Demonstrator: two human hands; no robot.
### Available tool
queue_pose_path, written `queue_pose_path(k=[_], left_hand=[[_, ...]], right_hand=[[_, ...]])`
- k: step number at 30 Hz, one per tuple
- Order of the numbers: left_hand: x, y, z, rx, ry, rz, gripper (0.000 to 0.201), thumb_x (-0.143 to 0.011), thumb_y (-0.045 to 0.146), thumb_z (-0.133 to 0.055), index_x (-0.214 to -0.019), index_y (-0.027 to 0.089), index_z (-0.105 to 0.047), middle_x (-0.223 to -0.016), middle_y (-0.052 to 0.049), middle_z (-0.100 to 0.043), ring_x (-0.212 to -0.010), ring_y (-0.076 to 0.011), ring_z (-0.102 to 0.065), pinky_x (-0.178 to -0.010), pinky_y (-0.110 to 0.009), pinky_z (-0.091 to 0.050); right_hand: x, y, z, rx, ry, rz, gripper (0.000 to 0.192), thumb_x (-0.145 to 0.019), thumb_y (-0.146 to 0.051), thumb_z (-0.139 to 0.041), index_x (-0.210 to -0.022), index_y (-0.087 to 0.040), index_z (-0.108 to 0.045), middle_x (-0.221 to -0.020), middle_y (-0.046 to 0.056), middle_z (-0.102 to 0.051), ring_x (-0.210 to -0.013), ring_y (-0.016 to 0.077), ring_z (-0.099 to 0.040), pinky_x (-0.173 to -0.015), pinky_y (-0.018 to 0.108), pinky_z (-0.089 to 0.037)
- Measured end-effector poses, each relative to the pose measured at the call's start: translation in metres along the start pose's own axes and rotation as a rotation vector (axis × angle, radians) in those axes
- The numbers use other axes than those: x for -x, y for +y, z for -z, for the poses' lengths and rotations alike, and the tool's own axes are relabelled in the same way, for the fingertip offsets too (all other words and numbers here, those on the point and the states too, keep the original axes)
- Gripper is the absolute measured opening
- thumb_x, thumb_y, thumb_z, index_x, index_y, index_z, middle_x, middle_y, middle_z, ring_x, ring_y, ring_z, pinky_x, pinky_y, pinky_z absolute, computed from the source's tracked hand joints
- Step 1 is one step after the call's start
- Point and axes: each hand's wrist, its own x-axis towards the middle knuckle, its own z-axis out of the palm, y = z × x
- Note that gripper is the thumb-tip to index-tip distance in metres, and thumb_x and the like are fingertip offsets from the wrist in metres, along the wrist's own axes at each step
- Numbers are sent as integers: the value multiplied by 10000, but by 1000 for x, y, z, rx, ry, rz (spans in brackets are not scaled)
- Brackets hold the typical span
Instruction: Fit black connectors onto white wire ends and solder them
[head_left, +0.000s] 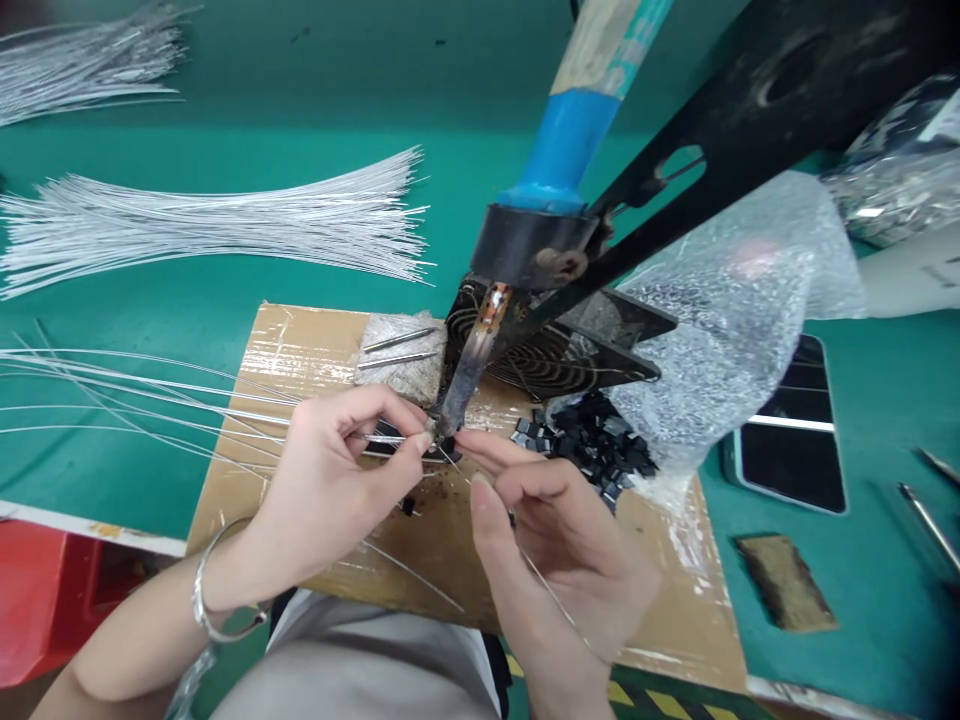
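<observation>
A soldering iron (555, 150) hangs in a black bracket, its hot end (469, 375) pointing down between my hands. My left hand (352, 470) is closed, thumb and forefinger pinching the end of a thin wire (382, 438) right at the iron's tip. Whatever sits at that end is too small to make out. My right hand (562, 530) is closed on a thin strand of solder wire (551, 590), which runs across the palm and up toward the tip. Small black pieces (600, 445) lie in a heap beyond my right hand.
Cardboard (285, 345) covers the work spot. A black fan (555, 350) stands behind the iron, beside a wrapped block (401, 360) with two metal rods. White wire bundles (217, 225) lie back left. On the right are a plastic bag (720, 300), a phone (791, 440) and a sponge (784, 582).
</observation>
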Motion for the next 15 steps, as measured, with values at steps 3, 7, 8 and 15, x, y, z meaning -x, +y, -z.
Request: queue_pose_path(k=[3,7,8,15], left_hand=[[0,0,0,11,4,-8,71,-798,157,-668,-740,184,-700,-796,-32,-763,-744,-181,-688,-618,-292,-464],[1,1,-1,7,6,-8,77,-802,151,-669,-739,185,-698,-788,-27,-760,-729,-172,-677,-616,-288,-461],[1,1,-1,1,5,-7,77,-801,149,-670,-740,187,-697,-782,-24,-758,-727,-172,-677,-612,-287,-457],[0,-1,-1,-12,6,-8,75,-797,154,-668,-740,194,-695,-767,-19,-753,-729,-175,-677,-600,-286,-448]], right_hand=[[0,-1,0,-18,-6,-1,185,-929,-159,-669,-780,-235,-589,-1110,60,-809,-1002,210,-777,-884,338,-587],[1,-1,0,-29,0,-17,189,-940,-174,-664,-780,-238,-585,-1119,61,-807,-1003,206,-775,-886,340,-584],[1,0,0,-28,0,-20,191,-937,-179,-669,-777,-238,-584,-1117,65,-807,-1001,212,-775,-888,350,-584],[1,2,-1,4,14,1,191,-930,-185,-673,-774,-236,-577,-1096,75,-811,-1011,219,-777,-897,352,-583]])
